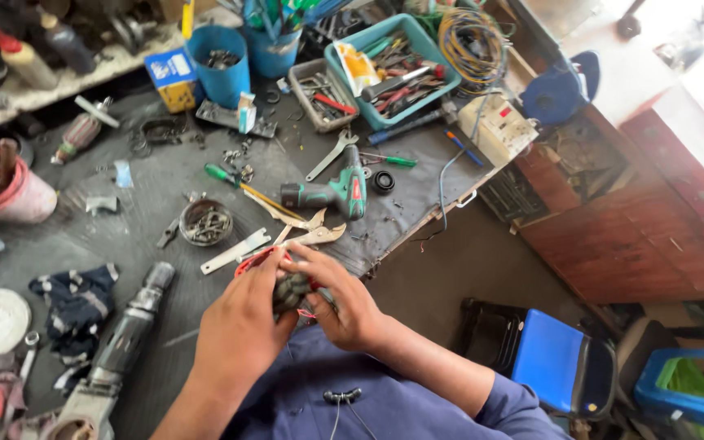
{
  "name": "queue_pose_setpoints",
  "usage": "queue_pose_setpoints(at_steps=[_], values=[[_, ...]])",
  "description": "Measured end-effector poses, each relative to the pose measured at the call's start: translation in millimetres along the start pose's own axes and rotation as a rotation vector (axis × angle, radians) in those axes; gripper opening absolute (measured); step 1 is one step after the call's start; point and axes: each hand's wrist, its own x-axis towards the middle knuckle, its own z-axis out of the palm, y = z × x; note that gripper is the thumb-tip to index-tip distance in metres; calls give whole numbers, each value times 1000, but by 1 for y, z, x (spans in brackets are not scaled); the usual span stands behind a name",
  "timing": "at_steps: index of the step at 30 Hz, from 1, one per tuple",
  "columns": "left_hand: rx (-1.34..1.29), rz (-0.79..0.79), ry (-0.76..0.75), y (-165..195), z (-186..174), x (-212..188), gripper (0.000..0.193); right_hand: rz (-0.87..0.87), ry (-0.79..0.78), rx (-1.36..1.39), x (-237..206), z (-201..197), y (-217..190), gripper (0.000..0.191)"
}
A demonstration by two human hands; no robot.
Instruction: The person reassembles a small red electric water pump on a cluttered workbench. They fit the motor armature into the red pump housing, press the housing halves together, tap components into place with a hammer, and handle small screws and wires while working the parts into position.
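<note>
While both hands meet over the near edge of the workbench (124, 204), the left hand (242, 330) and right hand (344, 305) close their fingers around a small dark motor part (291, 291) — held between them, just in front of the locking pliers (307, 228). Beyond the pliers lies a green cordless drill (340, 191); left of them, a tin of screws (205, 222).

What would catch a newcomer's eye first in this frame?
Two hands meet at bottom centre, the left hand and right hand closed around a small dark greasy part. Just beyond them a green cordless drill lies on the cluttered grey workbench. A teal tray of tools sits at the top.
</note>
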Motion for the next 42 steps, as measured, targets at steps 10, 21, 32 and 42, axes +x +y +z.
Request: queue_pose_setpoints(at_steps=[10, 21, 32, 42], values=[[148, 77, -229, -12, 15, -28, 37, 456, -154, 681, 13, -2, -41, 49], [40, 125, -285, 0, 44, -64, 21, 418, -649, 689, 5, -8, -35, 69], [41, 168, -251, 0, 57, -69, 23, 476, -494, 702, -12, 12, -25, 63], [153, 148, -452, -5, 56, -62, 10, 455, -270, 622, -12, 24, -29, 51]])
